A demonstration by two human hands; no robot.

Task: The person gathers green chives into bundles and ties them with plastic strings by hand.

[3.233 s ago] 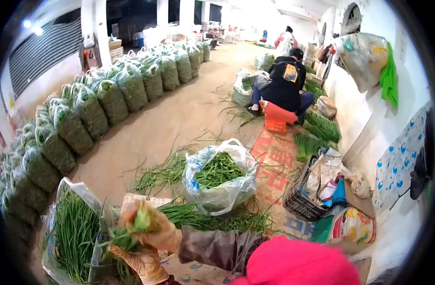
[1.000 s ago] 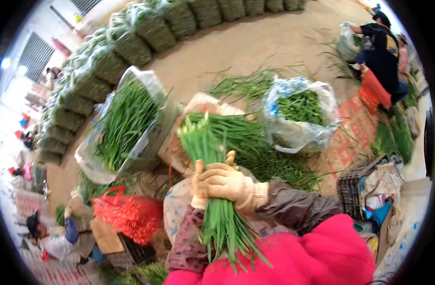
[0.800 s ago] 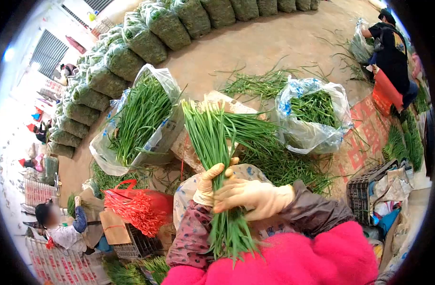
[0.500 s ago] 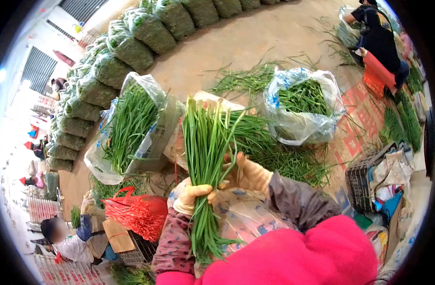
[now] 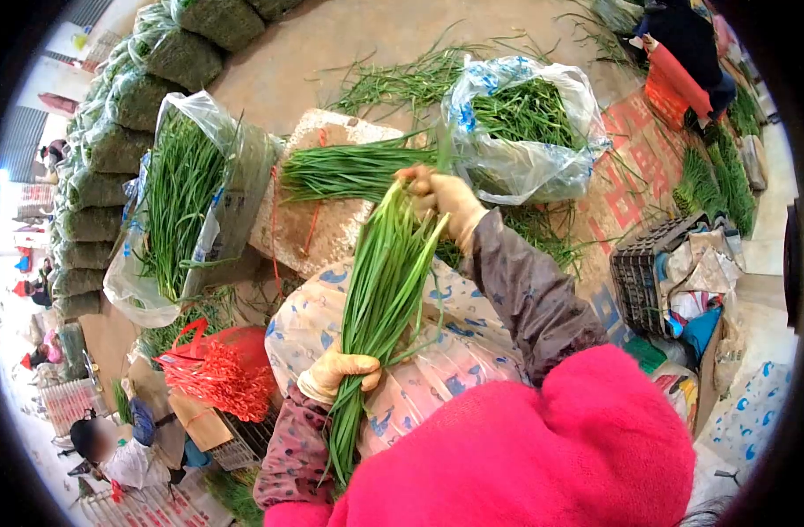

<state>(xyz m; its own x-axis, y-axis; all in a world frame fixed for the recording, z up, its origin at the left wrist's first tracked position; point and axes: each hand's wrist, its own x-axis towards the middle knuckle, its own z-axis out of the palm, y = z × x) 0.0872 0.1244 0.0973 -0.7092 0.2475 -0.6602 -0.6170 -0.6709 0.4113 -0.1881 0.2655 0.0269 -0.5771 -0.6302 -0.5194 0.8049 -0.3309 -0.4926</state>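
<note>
A bunch of long green stalks [image 5: 383, 285] lies across my lap, over a patterned plastic apron [image 5: 472, 342]. My gloved left hand [image 5: 339, 373] is wrapped round its lower, leafy part. At the pale upper end is my gloved right hand [image 5: 441, 200], fingers closed and blurred; what they pinch is too small to name. Beyond the bunch, another bundle of stalks [image 5: 354, 167] rests on a whitish block [image 5: 327, 132] tied with red string. An open plastic bag of long stalks [image 5: 178, 206] leans at the left, and a bag of greens [image 5: 525, 132] stands beyond my right hand.
Filled sacks [image 5: 125, 114] line the upper left. A red bag of red ties [image 5: 222, 373] sits at the lower left, near a person [image 5: 134, 457]. At the right are a black crate [image 5: 644, 281], more greens [image 5: 705, 189] and another person [image 5: 683, 39] by a red seat.
The view has shifted. My right hand has moved up from mid-bunch to the pale end, while my left hand keeps its grip lower down. More of the block and the bundle on it now shows.
</note>
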